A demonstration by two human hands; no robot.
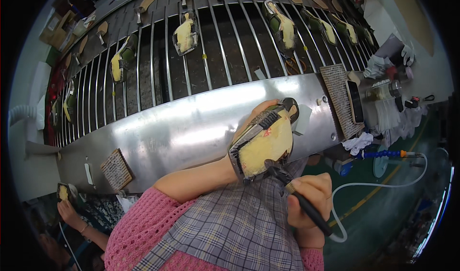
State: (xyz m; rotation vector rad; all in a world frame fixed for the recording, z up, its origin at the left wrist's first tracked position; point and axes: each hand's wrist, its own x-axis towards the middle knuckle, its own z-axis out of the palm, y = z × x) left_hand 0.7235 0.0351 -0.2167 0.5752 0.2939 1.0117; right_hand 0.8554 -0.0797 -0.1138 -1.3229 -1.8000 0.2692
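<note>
My left hand (257, 113) is wrapped round a dark green shoe upper on a last (268, 146), held bottom side up over the edge of the metal bench. Its underside is pale yellow, with rough dark edges folded in around it; most of my left hand is hidden beneath. In my right hand (311, 198) is a black-handled brush (306, 207), fingers closed on the handle. The brush's dark tip touches the yellow underside near the shoe's near end. A white hose (378, 186) runs from the handle's rear to a blue jointed pipe (383, 154) at the right.
Beyond the steel bench (191, 132) is a rack of metal bars (225, 46) carrying several similar shoes, with soles along its far side. A phone (354, 101) lies on a ridged board (335, 93) at the right. Another person's hand (70, 217) holds a shoe at the lower left.
</note>
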